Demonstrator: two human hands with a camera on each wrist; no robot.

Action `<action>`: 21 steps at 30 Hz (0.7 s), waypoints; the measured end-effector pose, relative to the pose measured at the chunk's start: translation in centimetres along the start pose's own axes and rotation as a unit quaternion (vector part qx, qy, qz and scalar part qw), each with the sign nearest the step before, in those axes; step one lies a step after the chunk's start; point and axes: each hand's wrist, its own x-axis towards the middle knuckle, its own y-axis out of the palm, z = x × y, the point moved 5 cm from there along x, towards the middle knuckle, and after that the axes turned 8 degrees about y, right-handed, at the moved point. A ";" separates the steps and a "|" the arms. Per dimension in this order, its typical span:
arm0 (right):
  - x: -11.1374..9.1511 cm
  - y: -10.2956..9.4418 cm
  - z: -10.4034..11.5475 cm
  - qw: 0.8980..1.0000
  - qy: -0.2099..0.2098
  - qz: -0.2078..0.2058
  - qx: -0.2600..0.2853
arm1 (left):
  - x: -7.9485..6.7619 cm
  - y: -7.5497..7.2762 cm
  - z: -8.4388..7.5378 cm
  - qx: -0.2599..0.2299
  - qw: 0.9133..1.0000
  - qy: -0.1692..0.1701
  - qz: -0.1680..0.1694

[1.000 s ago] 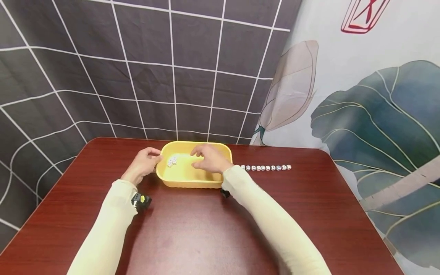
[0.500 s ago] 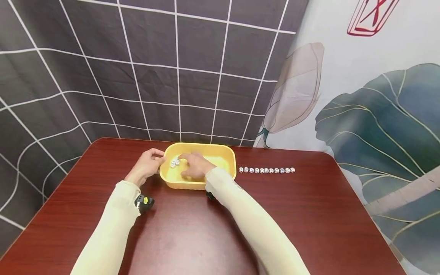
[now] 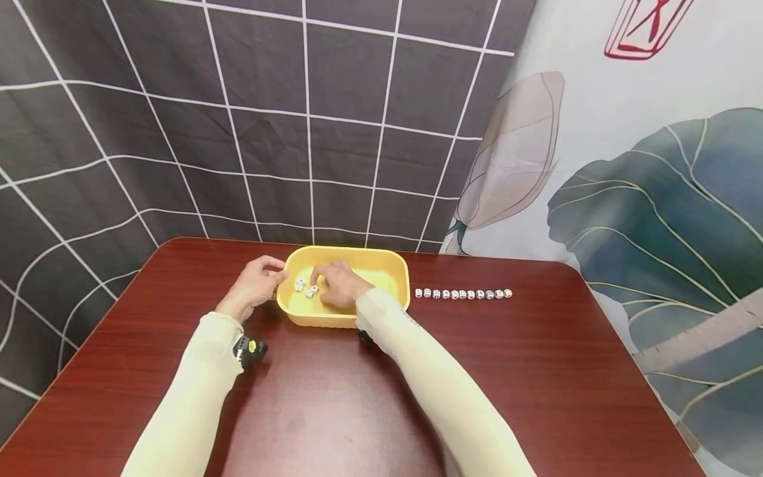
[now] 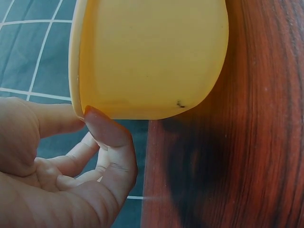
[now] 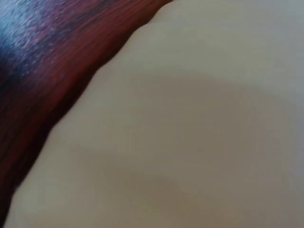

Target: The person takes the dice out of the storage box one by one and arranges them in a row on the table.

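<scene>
1. Writing first: the right sleeve, reaching over the yellow tub's near edge, has tiny dark print, too small to read. A red outline drawing with an X-like mark sits up and right of the tub.
2. Cubes next: a few loose white cubes are inside the tub's left part, and a row of cubes runs off its right end on the brown counter. Marks on them are dark, can't read any.
3. Left hand is pinching the tub's left rim.
4. Right hand is down in the tub, fingers bent by the loose cubes. Can't tell if it's gripping one; a blurry pale surface blocks most of the right wrist view.
5. Behind the tub: dark grid cloth.
</scene>
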 end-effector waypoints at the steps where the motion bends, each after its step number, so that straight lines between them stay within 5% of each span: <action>1: 0.0 0.0 0.0 1.000 -0.004 -0.001 -0.001 | 0.0 0.0 0.0 0.001 1.000 0.000 0.000; 14: -0.2 -0.1 -0.2 1.000 -0.016 -0.006 0.007 | -0.1 0.1 -0.1 0.000 1.000 -0.004 0.000; 21: -0.8 -0.6 -0.7 0.998 -0.018 0.002 0.060 | -0.2 0.0 -0.1 -0.002 1.000 -0.003 -0.002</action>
